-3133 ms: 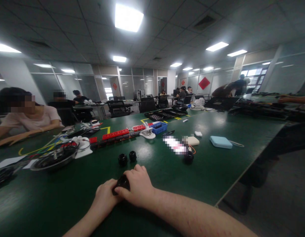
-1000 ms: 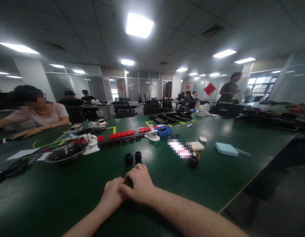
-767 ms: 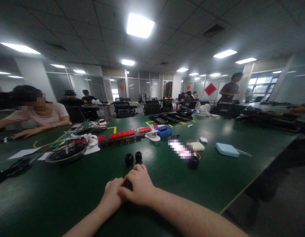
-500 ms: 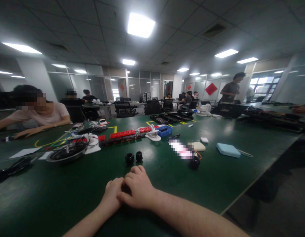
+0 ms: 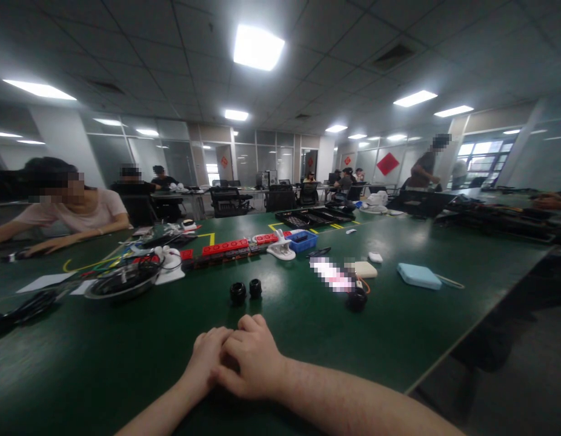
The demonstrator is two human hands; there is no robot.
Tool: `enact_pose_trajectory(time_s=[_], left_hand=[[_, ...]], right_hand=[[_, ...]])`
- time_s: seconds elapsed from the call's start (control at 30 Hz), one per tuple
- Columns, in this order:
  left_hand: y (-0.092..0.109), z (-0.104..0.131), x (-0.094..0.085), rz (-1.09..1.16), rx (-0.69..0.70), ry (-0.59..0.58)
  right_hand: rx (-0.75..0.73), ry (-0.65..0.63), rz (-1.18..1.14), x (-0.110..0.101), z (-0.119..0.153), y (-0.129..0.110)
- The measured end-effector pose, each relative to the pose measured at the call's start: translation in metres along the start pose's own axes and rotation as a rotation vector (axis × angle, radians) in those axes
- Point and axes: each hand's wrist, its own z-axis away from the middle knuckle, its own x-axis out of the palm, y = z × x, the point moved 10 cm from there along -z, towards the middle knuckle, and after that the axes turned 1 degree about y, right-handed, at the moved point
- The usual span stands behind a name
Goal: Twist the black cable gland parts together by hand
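My left hand [image 5: 206, 357] and my right hand [image 5: 255, 357] rest together on the green table [image 5: 353, 339], near its front edge. The right hand's curled fingers lap over the left hand's fingers. Both hands look closed, and whatever might be between them is hidden. Just beyond them stand two small black round parts, a larger one [image 5: 237, 293] on the left and a smaller one [image 5: 255, 288] beside it. Neither hand touches these parts.
A metal bowl [image 5: 121, 284] with black items is at the left. Farther back are red blocks [image 5: 225, 247], a blue bin [image 5: 303, 242] and black trays [image 5: 312, 217]. A light-blue case [image 5: 418, 275] lies right. A person [image 5: 80, 209] leans on the table's left.
The fingers of my right hand have shifted slightly down and curled a little more over the left. In the background at the right, the standing person has turned and leans differently.
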Motion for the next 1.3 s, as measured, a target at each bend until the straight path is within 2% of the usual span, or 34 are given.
enact_pose_trajectory(time_s=[0.27, 0.6, 0.9, 1.3], left_hand=[[-0.002, -0.004, 0.001, -0.044, -0.012, 0.012], [0.007, 0.005, -0.009, -0.004, 0.003, 0.016], [-0.002, 0.002, -0.007, 0.041, -0.002, 0.067], [0.002, 0.002, -0.010, 0.048, 0.013, 0.074]], right_hand=[[0.034, -0.031, -0.028, -0.001, 0.004, 0.001], [0.050, 0.035, -0.028, -0.008, 0.008, 0.008], [0.111, -0.001, -0.005, -0.009, 0.009, 0.016], [0.221, -0.030, 0.020, -0.005, 0.010, 0.031]])
